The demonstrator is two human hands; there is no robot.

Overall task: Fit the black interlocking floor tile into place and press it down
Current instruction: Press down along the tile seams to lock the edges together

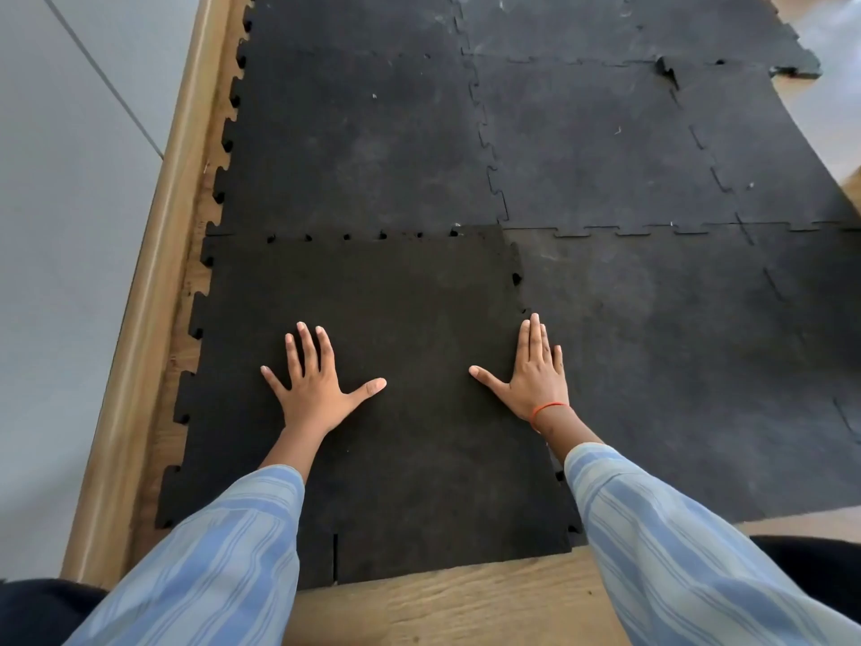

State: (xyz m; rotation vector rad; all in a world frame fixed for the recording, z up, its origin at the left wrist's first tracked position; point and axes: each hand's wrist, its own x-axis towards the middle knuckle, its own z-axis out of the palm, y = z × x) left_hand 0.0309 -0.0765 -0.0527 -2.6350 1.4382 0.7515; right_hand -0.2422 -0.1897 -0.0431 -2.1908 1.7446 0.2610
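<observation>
While black tile [372, 412] lies among mats, left hand [317, 384] flat, unclenched (fingers splayed); right hand [536, 380] likewise, at seam.

Two bare hands, the left hand [313, 383] and right hand [536, 371], extend from long, loose sleeves [219, 552] of pale blue cloth with darker blue stripes. A thin orange-red thread bracelet [549, 407] circles the right wrist, at 5 o'clock from that hand.

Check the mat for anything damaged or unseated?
Yes. Small open gaps show along the far seam of the tile being pressed, so its tabs look not fully seated. At the far right, a seam is torn and lifted, and the corner tile sits askew. Both hands, left and right, lie flat.
</observation>
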